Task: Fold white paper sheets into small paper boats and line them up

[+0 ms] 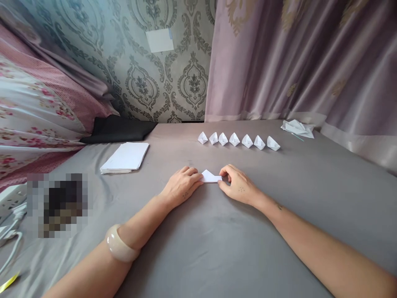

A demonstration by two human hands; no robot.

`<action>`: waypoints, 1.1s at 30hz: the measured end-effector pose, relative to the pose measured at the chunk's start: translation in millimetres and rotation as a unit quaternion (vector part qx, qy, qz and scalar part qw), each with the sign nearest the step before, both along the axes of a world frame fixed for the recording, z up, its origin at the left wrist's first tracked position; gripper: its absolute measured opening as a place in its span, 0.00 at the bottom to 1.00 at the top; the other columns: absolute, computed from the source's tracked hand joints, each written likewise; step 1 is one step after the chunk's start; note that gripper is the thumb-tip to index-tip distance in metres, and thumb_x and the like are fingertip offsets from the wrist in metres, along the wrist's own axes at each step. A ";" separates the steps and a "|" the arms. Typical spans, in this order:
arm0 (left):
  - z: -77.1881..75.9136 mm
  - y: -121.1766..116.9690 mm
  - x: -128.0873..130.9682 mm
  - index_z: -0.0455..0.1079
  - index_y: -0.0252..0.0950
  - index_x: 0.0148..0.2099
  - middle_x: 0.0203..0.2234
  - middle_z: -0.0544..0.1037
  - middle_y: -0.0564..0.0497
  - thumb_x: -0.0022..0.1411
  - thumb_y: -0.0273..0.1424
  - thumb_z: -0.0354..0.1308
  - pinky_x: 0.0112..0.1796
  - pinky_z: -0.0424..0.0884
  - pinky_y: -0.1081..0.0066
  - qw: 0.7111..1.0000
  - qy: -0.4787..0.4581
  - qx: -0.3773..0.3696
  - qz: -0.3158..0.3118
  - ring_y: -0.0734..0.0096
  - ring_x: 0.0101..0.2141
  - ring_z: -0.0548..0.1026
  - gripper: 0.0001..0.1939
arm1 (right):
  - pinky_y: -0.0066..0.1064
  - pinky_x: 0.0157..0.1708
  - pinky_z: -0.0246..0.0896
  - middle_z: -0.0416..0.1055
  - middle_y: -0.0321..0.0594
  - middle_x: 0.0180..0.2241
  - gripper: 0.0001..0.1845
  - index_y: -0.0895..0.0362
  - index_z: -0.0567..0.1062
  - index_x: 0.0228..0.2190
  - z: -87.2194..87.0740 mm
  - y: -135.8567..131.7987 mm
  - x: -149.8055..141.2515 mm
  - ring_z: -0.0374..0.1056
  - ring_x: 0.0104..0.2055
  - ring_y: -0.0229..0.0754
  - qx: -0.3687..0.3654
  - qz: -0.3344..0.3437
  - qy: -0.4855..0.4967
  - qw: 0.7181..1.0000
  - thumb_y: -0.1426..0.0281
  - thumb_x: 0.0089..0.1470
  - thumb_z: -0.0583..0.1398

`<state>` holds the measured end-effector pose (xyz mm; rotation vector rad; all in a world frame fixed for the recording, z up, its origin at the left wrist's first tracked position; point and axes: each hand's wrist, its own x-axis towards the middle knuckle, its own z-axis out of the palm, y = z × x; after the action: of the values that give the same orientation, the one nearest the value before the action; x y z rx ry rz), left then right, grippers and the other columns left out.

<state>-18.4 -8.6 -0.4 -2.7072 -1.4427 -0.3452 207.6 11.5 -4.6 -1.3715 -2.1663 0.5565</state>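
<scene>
A small folded sheet of white paper (210, 178), with a pointed top and a straight strip along its lower edge, lies on the grey sheet between my hands. The fingers of my left hand (183, 185) press down on its left end. At the right end, my right hand (238, 184) pinches the paper between thumb and curled fingers. Beyond them stands a row of several white paper boats (234, 140), all apart from my hands.
To the left is a stack of white paper (125, 158), with a black cloth (119, 128) behind it. Crumpled white papers (298, 128) lie at the far right. A power strip with cables (12, 200) and a yellow strip (9, 283) are at the left edge. Curtains and a patterned wall close off the back.
</scene>
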 end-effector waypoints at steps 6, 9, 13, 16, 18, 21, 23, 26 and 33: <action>-0.8 5.6 4.8 0.70 0.35 0.41 0.34 0.75 0.44 0.70 0.29 0.39 0.33 0.66 0.69 0.996 0.078 0.031 0.025 0.63 0.36 0.71 0.17 | 0.32 0.36 0.61 0.70 0.37 0.33 0.15 0.56 0.69 0.40 1.8 8.4 0.2 0.67 0.32 0.39 -0.125 -0.088 0.175 0.973 0.63 0.51 0.55; -1.4 7.6 4.7 0.69 0.35 0.39 0.32 0.75 0.46 0.69 0.30 0.41 0.33 0.65 0.71 0.997 -0.013 0.024 0.076 0.65 0.35 0.72 0.15 | 0.33 0.39 0.62 0.71 0.40 0.37 0.16 0.57 0.70 0.41 2.4 9.8 -0.9 0.68 0.37 0.40 -0.131 -0.086 0.231 0.960 0.62 0.51 0.56; 3.5 6.8 8.8 0.70 0.36 0.36 0.25 0.73 0.52 0.66 0.37 0.46 0.30 0.64 0.73 0.941 -0.302 -0.045 0.145 0.71 0.27 0.70 0.14 | 0.35 0.45 0.62 0.71 0.44 0.44 0.20 0.57 0.69 0.45 5.1 5.0 -5.4 0.67 0.44 0.41 -0.137 -0.040 0.284 0.948 0.62 0.50 0.59; 9.4 0.3 20.3 0.70 0.34 0.33 0.22 0.72 0.53 0.63 0.42 0.51 0.28 0.63 0.74 0.880 -0.438 -0.156 0.099 0.73 0.25 0.68 0.17 | 0.35 0.46 0.62 0.71 0.45 0.45 0.23 0.57 0.70 0.45 5.6 -0.3 -10.8 0.68 0.45 0.42 -0.144 0.007 0.336 0.931 0.60 0.49 0.62; 11.8 -5.3 29.7 0.70 0.33 0.33 0.22 0.72 0.53 0.61 0.44 0.53 0.29 0.63 0.74 0.859 -0.461 -0.213 0.069 0.73 0.25 0.67 0.18 | 0.34 0.45 0.62 0.73 0.44 0.43 0.21 0.57 0.71 0.43 4.4 -2.7 -14.4 0.69 0.43 0.42 -0.133 0.032 0.371 0.919 0.61 0.49 0.63; 11.3 -10.2 40.4 0.71 0.33 0.33 0.23 0.72 0.53 0.60 0.45 0.55 0.29 0.64 0.74 0.846 -0.468 -0.248 0.063 0.74 0.25 0.68 0.18 | 0.32 0.40 0.63 0.74 0.39 0.36 0.15 0.58 0.73 0.37 1.5 -3.8 -16.9 0.69 0.38 0.40 -0.116 0.036 0.402 0.907 0.61 0.50 0.61; 9.3 -10.1 44.3 0.71 0.33 0.34 0.23 0.73 0.52 0.60 0.45 0.55 0.31 0.65 0.74 0.843 -0.470 -0.255 0.063 0.73 0.27 0.69 0.18 | 0.30 0.35 0.62 0.73 0.35 0.31 0.13 0.58 0.73 0.33 -0.3 -3.4 -16.4 0.68 0.34 0.39 -0.110 0.029 0.401 0.909 0.61 0.50 0.60; 8.0 -7.3 48.1 0.71 0.34 0.38 0.28 0.75 0.51 0.61 0.44 0.56 0.35 0.68 0.72 0.827 -0.504 -0.237 0.075 0.70 0.32 0.72 0.17 | 0.28 0.32 0.60 0.71 0.33 0.27 0.13 0.58 0.74 0.32 -1.8 -2.9 -14.5 0.65 0.30 0.37 -0.092 0.019 0.378 0.921 0.61 0.51 0.58; 8.4 -2.3 57.5 0.70 0.35 0.36 0.31 0.74 0.52 0.56 0.38 0.62 0.37 0.69 0.74 0.751 -0.625 -0.196 0.085 0.74 0.33 0.71 0.11 | 0.26 0.30 0.55 0.68 0.32 0.26 0.14 0.57 0.74 0.30 -3.6 -12.2 -16.1 0.61 0.29 0.36 -0.039 0.008 0.310 0.950 0.58 0.54 0.58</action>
<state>39.1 -10.9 8.1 -2.4830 -2.0808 -2.4108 191.6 -0.7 -8.1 -1.0295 -1.6553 0.9431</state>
